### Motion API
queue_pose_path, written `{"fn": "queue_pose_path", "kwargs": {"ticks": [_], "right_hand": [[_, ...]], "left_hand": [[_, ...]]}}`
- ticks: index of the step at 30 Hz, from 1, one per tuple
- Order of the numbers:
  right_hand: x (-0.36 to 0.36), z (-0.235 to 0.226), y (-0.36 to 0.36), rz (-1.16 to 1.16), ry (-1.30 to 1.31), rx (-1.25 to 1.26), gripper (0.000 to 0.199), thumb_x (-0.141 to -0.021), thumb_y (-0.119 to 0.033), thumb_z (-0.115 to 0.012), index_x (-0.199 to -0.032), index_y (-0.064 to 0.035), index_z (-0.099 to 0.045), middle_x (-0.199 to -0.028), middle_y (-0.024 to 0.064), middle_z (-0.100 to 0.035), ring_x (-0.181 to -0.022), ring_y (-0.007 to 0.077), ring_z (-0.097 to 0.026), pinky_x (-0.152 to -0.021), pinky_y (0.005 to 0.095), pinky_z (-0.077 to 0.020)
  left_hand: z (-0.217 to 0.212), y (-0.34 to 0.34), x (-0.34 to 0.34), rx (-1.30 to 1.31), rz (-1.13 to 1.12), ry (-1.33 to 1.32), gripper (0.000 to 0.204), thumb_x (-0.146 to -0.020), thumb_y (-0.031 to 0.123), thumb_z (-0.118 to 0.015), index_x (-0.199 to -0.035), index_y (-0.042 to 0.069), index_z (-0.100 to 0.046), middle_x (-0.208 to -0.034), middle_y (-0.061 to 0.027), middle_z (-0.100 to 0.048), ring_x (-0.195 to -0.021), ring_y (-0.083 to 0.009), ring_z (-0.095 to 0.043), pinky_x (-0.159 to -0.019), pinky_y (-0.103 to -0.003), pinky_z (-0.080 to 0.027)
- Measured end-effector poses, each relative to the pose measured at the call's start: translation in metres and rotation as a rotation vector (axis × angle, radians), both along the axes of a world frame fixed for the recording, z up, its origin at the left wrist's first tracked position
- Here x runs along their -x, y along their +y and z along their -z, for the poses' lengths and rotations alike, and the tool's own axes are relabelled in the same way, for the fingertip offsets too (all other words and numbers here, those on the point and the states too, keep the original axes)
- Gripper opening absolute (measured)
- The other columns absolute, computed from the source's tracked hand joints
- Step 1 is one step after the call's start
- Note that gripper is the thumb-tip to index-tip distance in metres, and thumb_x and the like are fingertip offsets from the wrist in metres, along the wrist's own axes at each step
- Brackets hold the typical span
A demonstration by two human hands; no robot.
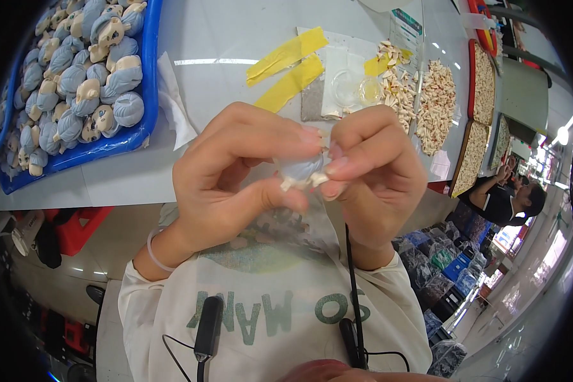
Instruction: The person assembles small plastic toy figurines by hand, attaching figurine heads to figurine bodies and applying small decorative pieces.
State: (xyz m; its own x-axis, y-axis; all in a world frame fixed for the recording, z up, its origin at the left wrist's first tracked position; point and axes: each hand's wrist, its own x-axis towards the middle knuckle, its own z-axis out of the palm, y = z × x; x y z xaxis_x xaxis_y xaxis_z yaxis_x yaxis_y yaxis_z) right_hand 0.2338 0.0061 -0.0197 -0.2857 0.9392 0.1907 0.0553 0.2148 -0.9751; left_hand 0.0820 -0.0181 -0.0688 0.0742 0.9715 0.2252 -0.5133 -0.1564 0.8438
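In front of my chest, my two hands meet. A small doll head with pale grey-blue hair (301,168) sits between the fingers and thumb of my left hand (235,169), partly hidden by them. Cream-coloured bits show along its lower edge. My right hand (382,169) pinches a tiny cream piece (318,179) between thumb and fingertips, right against the head. Whether the piece touches the head, I cannot tell. Just beyond my hands, a clear round dish (345,88) rests on a white pad, with yellow tape strips (286,56) to its left.
At the left stands a blue tray (151,76) full of similar doll heads, with white paper (175,105) beside it. Piles of small cream pieces (437,105) lie right of the dish. Shallow boxes of pieces (482,83) line the far right. A co-worker (506,202) sits beyond.
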Motion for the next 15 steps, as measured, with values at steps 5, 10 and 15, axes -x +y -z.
{"fn": "queue_pose_path", "kwargs": {"ticks": [5,10,15], "right_hand": [[0.0053,-0.0048,-0.0079,0.037,-0.129,-0.147,0.022,-0.059,0.007,-0.069,-0.071,-0.0041,-0.055,-0.073,0.0067,-0.053,-0.065,0.0149,-0.049,-0.055,0.0230,-0.0395],[0.0022,-0.0046,-0.0032,-0.011,-0.255,-0.358,0.023,-0.055,0.010,-0.068,-0.068,-0.0030,-0.053,-0.069,0.0070,-0.054,-0.061,0.0182,-0.051,-0.052,0.0243,-0.0406],[0.0013,-0.0063,-0.0052,0.032,-0.261,-0.388,0.022,-0.055,0.009,-0.067,-0.069,-0.0026,-0.054,-0.071,0.0086,-0.056,-0.065,0.0201,-0.053,-0.054,0.0269,-0.0420]], "left_hand": [[-0.0017,-0.0042,0.0002,-0.104,-0.097,0.136,0.030,-0.064,-0.004,-0.068,-0.092,-0.003,-0.060,-0.094,-0.0156,-0.056,-0.086,-0.0225,-0.058,-0.073,-0.028,-0.048],[-0.0008,0.0001,-0.0032,-0.317,-0.195,0.293,0.031,-0.062,-0.009,-0.066,-0.092,-0.003,-0.061,-0.092,-0.0160,-0.057,-0.080,-0.0227,-0.060,-0.067,-0.027,-0.050],[-0.0089,0.0000,-0.0051,-0.307,-0.226,0.359,0.033,-0.060,-0.009,-0.066,-0.092,-0.001,-0.061,-0.090,-0.0149,-0.058,-0.081,-0.0212,-0.060,-0.067,-0.026,-0.049]]}}
